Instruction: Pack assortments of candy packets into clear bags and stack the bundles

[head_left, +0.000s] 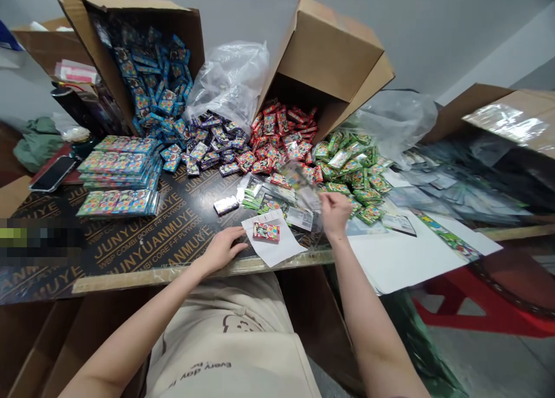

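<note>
Plywood tabletop (143,253) runs across the view, with tipped cardboard cartons (321,57) at twelve o'clock above loose heaps of blue packets (150,80), purple packets (203,144), red packets (277,132) and green packets (351,170). Those heaps are large and unsorted, while neat stacks of bundled strips (119,175) stand squared at nine o'clock. Nearer, a white paper sheet (286,248) lies at three o'clock from the left hand (222,249), which rests open, fingers just beside its edge. A small red packet (266,231) sits on the sheet. At ten o'clock from the right hand (335,210), a blurred clear plastic sleeve (299,181) appears pinched between its fingers.
</note>
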